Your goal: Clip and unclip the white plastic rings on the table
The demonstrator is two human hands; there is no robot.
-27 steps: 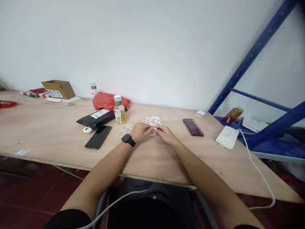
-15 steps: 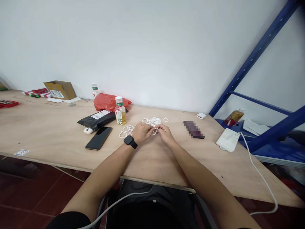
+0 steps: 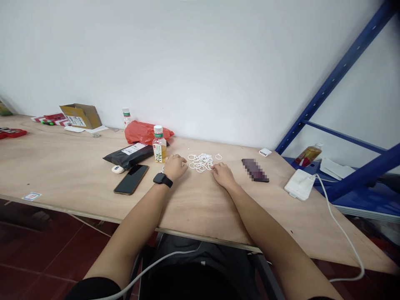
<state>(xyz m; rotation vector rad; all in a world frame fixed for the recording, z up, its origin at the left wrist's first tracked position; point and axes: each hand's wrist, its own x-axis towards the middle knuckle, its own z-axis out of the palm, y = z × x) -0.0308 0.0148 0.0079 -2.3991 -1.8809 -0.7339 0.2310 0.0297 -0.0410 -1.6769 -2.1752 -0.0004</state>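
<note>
There is one left hand (image 3: 175, 167) and one right hand (image 3: 223, 175). Three bottles (image 3: 159, 151) are plain to see: two on the bench (image 3: 200, 208), one on the blue shelf (image 3: 368, 199). White rings (image 3: 202, 161): more than ten, too jumbled to count. One watch (image 3: 159, 178), one brown box (image 3: 89, 117), one red bag (image 3: 139, 132).

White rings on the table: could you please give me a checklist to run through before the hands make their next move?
1. Right hand at the pile of white rings: ok, at its near right edge.
2. Right hand's hold on a ring: cannot tell, too small to see.
3. Left hand empty: cannot tell, its underside is hidden.
4. All rings gathered together: not ok, a single ring lies apart, right of the pile.
5. Bottle beside the left hand upright and capped: ok.
6. Phone left of the watch apart from the pile: ok.
</note>
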